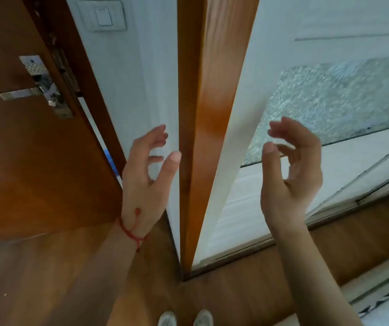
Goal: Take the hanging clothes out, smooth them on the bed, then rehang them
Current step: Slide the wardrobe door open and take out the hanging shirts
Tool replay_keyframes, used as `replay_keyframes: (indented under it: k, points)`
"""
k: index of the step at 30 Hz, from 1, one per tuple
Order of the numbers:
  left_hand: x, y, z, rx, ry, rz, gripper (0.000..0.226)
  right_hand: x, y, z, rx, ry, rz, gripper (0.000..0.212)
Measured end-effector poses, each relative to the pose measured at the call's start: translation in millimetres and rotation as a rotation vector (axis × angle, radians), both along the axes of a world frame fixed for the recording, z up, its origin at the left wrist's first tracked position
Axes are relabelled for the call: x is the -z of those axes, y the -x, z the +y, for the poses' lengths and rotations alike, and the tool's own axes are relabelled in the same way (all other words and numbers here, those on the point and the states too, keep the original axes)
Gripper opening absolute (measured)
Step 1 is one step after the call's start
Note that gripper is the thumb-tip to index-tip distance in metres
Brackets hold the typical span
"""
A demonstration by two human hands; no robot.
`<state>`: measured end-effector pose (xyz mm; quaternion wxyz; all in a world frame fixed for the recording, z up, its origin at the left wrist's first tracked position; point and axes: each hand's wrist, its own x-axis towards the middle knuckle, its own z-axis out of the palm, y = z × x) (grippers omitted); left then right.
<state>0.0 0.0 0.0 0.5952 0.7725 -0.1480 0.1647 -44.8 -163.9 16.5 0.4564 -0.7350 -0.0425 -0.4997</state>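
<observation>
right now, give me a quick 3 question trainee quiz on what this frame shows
1. True or false: the left hand grips a garment.
2. Which wrist wears the red string bracelet? A left, B right.
3. Fill in: the wooden door with the metal handle stands ____.

Key: 1 false, both it and the right hand are raised, fingers loosely curled, holding nothing, and no clothes are in view. 2 A. 3 open.

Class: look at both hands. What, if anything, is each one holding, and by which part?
Nothing is held. The left hand and the right hand are both raised with loosely curled, empty fingers.
</observation>
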Motion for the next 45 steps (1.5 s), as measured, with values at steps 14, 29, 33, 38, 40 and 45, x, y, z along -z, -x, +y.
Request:
replay_keyframes:
  k: [14, 29, 33, 38, 40, 45]
  points:
    - [-38, -28, -44, -0.13, 0.002, -0.425, 0.08, -28, -39, 12, 0.223, 0.191, -0.082, 0.053]
    - [-31, -29, -44, -0.142, 0.046, -0.469, 0.068, -28, -51, -17, 0.536, 0.261, -0.102, 0.043]
    - [-31, -24, -50, -0.157, 0.076, -0.462, 0.065, -24, -56, -26, 0.615, 0.147, -0.055, 0.048]
    - [-27, -23, -56, -0.195, 0.035, -0.457, 0.073, -13, -64, -57, 0.741, 0.339, -0.003, 0.054]
    - [-26, -24, -56, -0.199, 0.009, -0.488, 0.076, -10, -68, -66, 0.758, 0.349, -0.011, 0.052]
    - [-24, -28, -53, -0.203, -0.026, -0.551, 0.079, -9, -76, -86, 0.773, 0.287, -0.009, 0.05]
